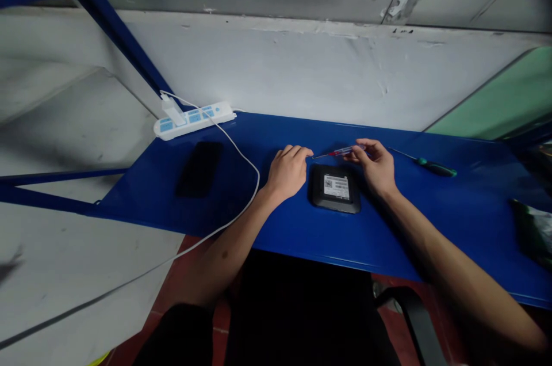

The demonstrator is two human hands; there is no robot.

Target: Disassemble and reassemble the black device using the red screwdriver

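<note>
Across your view runs a long, glossy blue tabletop (280, 233), with a white plastic power strip (196, 119) at its far left edge. Your left hand (288, 171) is palm down near the middle, its fingers close together and pointing rightward; I cannot tell whether they hold anything tiny. Your right hand (376, 167) has its thumb and fingers pinched on a handle. Well to the left of your left hand lies a flat, black rectangular slab (199, 169). Between your hands, flat on the blue surface, sits a round-cornered black plastic box (337, 203). Beside your right hand rests a green-and-black-handled screwdriver (436, 167), its shaft pointing leftward. In your right-hand pinch is a slim, clear-handled screwdriver with a red collar (340, 152), just beyond the box, its tip right by your left fingertips; whether they touch, I cannot tell. Smallest is the box's white printed label (336, 186).
</note>
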